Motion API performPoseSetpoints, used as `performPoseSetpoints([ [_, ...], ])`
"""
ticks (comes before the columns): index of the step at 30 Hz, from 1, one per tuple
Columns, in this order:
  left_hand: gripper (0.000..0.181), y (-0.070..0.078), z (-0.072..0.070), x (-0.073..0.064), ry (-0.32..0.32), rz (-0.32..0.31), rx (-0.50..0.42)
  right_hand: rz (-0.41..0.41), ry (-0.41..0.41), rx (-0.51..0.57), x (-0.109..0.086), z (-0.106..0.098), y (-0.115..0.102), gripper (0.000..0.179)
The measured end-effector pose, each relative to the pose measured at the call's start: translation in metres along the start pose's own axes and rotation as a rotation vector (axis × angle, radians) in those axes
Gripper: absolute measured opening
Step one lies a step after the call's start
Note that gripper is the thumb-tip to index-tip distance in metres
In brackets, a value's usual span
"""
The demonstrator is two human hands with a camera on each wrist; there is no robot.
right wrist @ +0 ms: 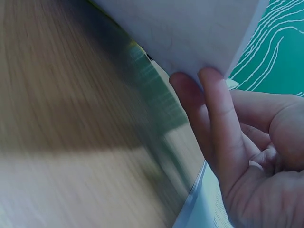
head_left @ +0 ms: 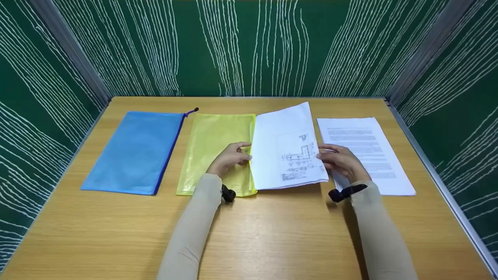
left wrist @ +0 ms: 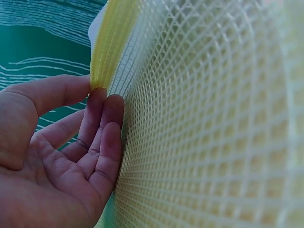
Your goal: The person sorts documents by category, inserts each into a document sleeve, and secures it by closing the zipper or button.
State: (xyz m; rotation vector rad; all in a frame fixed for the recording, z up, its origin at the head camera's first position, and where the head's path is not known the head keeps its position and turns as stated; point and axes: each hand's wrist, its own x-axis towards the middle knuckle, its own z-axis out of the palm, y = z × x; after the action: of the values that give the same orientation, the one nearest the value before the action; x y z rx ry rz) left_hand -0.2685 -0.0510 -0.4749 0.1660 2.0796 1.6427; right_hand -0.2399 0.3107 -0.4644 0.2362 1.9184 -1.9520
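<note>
Yellow grid-meshed pouch (head_left: 218,132)
Left of it, a blue folder (head_left: 134,151) edged navy; right, white sheets (head_left: 270,151) with a dark line drawing (head_left: 298,157).

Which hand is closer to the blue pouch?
The left hand. It's right of the blue pouch, pinching the yellow pouch; the right hand is farther right, holding papers.

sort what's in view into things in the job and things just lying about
In the job:
yellow folder, edge pinched by the left hand
papers with a drawing, held by the right hand

Seemingly just lying about:
blue folder
printed text pages
</note>
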Motion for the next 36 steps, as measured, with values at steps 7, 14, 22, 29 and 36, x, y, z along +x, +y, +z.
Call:
performPoseSetpoints([
  [7,0.061,0.000,0.001,0.002,0.000,0.006,-0.017,0.013,0.017,-0.023,0.002,0.003,0.001,0.071],
  [14,0.061,-0.001,0.002,0.003,0.002,-0.004,-0.021,0.039,0.018,-0.047,0.005,0.005,0.002,0.069],
  [22,0.059,-0.001,0.002,0.004,-0.005,0.018,-0.003,0.043,0.014,-0.052,0.007,0.008,0.003,0.069],
  [29,0.059,-0.002,0.004,0.005,-0.020,0.029,-0.033,0.035,0.000,-0.008,0.010,0.011,0.005,0.067],
  [36,0.061,-0.002,0.006,0.006,-0.011,0.014,-0.057,0.062,0.007,0.006,0.010,0.016,0.007,0.071],
])
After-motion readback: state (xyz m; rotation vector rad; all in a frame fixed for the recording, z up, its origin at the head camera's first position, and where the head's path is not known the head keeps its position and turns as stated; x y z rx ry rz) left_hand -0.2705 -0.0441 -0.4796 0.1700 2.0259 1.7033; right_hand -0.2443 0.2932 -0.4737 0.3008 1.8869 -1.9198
